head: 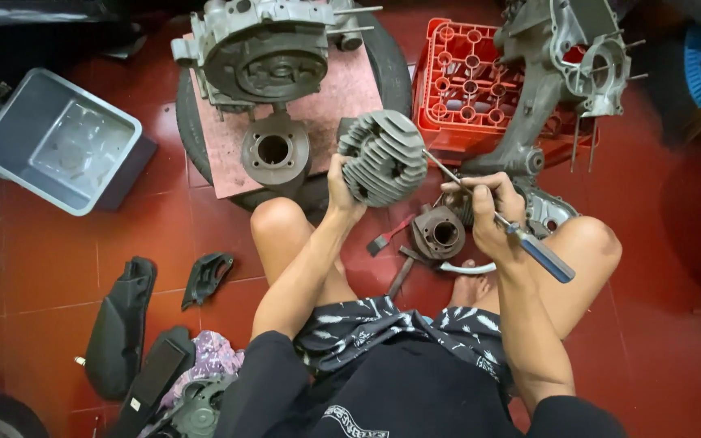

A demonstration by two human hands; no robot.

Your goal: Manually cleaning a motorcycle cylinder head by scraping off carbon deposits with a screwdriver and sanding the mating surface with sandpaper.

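**A:** Start close in. What have my hands got?

**B:** Nearest you, the right hand [490,212] is curled tight around a blue-handled screwdriver [521,237]. The handle trails off toward four o'clock, past your right knee. The shaft runs up toward ten o'clock.

**A:** So the tool's long axis goes from four to ten. Where does the tip land?

**B:** On the finned cylinder [384,156], at its three o'clock edge. I can't tell whether the tip is between the fins or just against them.

**A:** And my left hand [341,188]?

**B:** Wrapped around the cylinder's lower rim, at about seven o'clock on the part, holding it up off the floor between your knees. It's the closer hand; the right works at the shaft's length.

**A:** What's below and beyond?

**B:** Just under the right hand, on the red tile floor [34,259], sits a second cylinder [439,233] with an open bore. Farther out at eleven o'clock, a crankcase [263,50] rests on a pink board over a tyre. At one o'clock there's a red crate [458,81] bearing another engine casing [578,73].
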